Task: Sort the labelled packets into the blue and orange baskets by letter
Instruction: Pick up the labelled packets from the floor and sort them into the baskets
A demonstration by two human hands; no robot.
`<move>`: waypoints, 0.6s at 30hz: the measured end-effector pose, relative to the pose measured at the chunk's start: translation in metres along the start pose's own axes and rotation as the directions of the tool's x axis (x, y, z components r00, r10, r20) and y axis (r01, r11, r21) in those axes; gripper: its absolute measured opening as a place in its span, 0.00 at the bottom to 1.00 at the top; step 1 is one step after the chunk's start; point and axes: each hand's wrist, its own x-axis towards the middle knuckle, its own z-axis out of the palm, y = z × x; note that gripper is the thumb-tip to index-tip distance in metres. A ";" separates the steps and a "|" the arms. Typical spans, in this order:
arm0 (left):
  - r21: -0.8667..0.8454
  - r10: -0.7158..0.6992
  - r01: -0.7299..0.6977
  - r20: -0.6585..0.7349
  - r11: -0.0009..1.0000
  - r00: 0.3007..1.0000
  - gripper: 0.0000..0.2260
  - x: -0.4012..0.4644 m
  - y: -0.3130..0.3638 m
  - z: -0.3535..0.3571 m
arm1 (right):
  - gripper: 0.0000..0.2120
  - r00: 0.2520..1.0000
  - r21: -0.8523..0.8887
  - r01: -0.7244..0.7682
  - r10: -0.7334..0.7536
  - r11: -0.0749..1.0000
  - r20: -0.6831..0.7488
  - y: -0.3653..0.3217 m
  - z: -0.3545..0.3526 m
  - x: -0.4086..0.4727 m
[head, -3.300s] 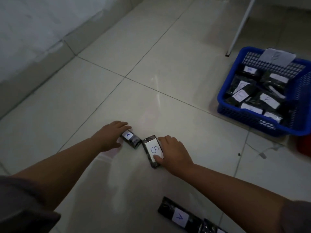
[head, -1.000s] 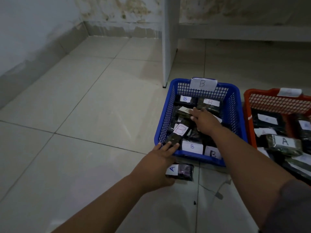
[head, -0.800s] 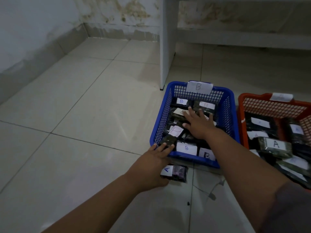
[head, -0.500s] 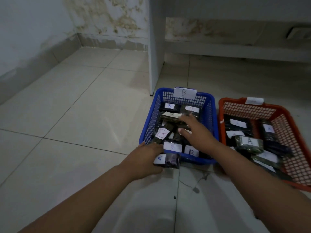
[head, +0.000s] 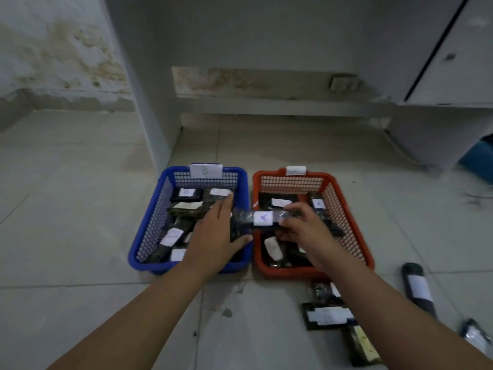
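A pale tiled floor (head: 80, 222) fills most of the view, meeting a stained wall (head: 58, 49) at the far left and a white cabinet (head: 453, 62) at the far right. Two mesh baskets sit side by side in the middle of the floor, just apart: the blue basket (head: 149, 231) on the left, with a card marked B clipped to its far rim, and the orange basket (head: 352, 222) on the right, with a card whose letter is too blurred to read. Both hold dark packets with white labels. Several more loose packets (head: 326, 316) lie on the floor at the near right. The packet marked A (head: 262, 220) is held level above the gap between the baskets, reaching over the orange basket's left rim. The left hand (head: 216, 236) holds its left end, fingers stretched along the far side and the thumb spread out under the near edge. The right hand (head: 304, 225) pinches its right end between curled fingers and thumb, over the orange basket.
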 end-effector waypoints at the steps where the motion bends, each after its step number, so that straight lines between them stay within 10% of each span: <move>1: -0.030 -0.034 0.035 0.030 0.999 0.999 0.42 0.002 0.005 0.011 | 0.11 0.997 -0.023 -0.021 0.019 1.000 -0.072 0.002 -0.018 0.008; 6: 0.034 -0.008 0.000 0.229 0.999 0.973 0.33 0.023 0.022 0.059 | 0.13 0.933 0.095 -0.113 0.139 0.989 -0.333 0.024 -0.082 0.044; 18: 0.100 0.009 -0.031 0.210 0.994 0.978 0.34 0.027 -0.001 0.112 | 0.10 0.816 -0.511 -0.087 -0.233 0.855 -0.529 0.044 -0.095 0.134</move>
